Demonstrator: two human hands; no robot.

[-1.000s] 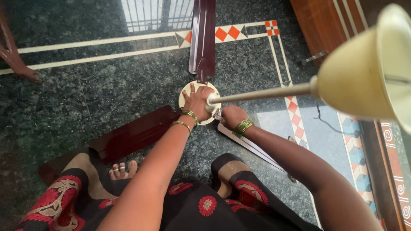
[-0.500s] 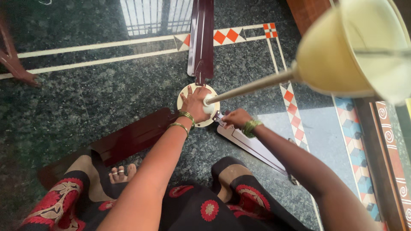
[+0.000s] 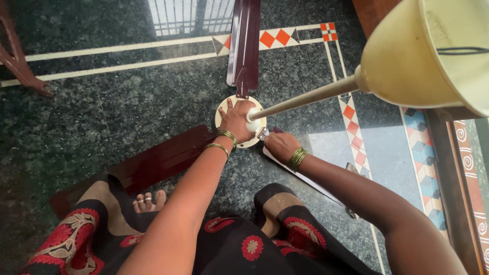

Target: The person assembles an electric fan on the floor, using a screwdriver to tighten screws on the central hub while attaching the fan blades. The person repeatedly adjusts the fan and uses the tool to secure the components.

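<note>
Head view: left hand (image 3: 237,119) lies spread flat on the cream motor hub (image 3: 222,108) of the ceiling fan on the floor, while right hand (image 3: 279,144) — nearer the lower-right maroon blade (image 3: 305,178) — is closed at that blade's root bracket just beside the hub, blade axis running down-right.

Glossy maroon fan blades (image 3: 243,46), polished speckled stone floor (image 3: 127,102), metal bangles (image 3: 297,158).
</note>
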